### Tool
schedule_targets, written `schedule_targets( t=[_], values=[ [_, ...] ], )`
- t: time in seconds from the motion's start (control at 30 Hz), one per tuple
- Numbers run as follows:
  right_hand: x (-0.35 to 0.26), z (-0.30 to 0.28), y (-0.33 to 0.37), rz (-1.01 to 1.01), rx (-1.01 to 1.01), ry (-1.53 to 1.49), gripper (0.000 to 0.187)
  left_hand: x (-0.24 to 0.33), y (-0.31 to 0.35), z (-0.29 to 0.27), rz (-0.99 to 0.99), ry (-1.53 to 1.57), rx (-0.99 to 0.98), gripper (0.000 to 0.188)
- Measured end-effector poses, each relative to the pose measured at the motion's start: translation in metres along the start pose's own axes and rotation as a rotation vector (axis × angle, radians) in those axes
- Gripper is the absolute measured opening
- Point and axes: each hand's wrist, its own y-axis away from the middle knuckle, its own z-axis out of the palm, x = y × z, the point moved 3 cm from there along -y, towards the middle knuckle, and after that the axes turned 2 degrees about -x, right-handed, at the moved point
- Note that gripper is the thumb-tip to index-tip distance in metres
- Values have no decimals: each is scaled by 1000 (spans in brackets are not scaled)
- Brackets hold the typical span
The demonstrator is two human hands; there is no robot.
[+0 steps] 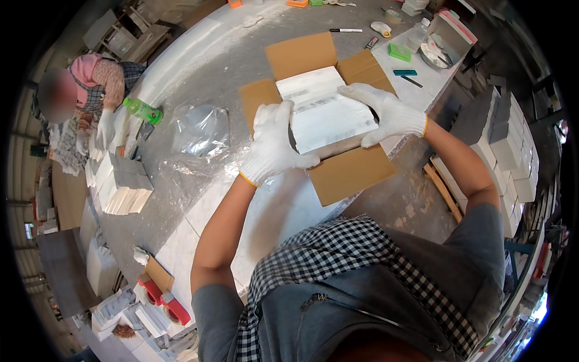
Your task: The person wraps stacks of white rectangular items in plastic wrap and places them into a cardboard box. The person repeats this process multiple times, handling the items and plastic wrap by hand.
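Observation:
An open brown cardboard box (353, 175) stands in front of me with its flaps folded outward. Inside it is a row of thin white tiles (304, 83), and a nearer bundle of white tiles (335, 123) sits between my two gloved hands. My left hand (271, 142), in a white knit glove, closes on the bundle's left end, thumb toward the near flap. At the opposite end my right hand (389, 114), gloved alike, grips it with fingers over the far corner and thumb at the near side. The bundle's underside is hidden.
Clear plastic film (202, 133) and a green bottle (143, 111) lie on the left of the table. Stacked tiles (123, 184) stand nearby, red tape dispensers (163, 298) lower left. At right are a green box (399, 52) and piled cartons (506, 133). Another person (99, 84) works far left.

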Motion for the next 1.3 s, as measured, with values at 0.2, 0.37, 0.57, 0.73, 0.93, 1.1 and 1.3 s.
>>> schedule_targets(
  t=[0.2, 0.37, 0.57, 0.73, 0.93, 1.1, 1.3],
  values=[
    [15, 5, -1, -19, -36, 140, 115, 1, -5, 6, -37, -55, -119, 112],
    [14, 11, -4, -71, -23, 332, 119, 2, -6, 6, 71, -159, -80, 97],
    [9, 12, -1, -56, 3, 420, 101, -1, 10, -8, 67, -77, 110, 96],
    [-10, -2, 7, -56, 276, 427, 74, -56, 55, -4, -328, 364, 540, 83],
    [18, 1, 62, 393, 1032, -115, 44, -14, 98, 37, -571, 288, 121, 76],
    [66, 54, 79, 411, 1454, -1170, 43, 0, 80, 96, -580, 270, -159, 75],
    [100, 155, 99, 379, 521, -764, 44, -20, 70, 117, -408, 324, -4, 63]
  ],
)
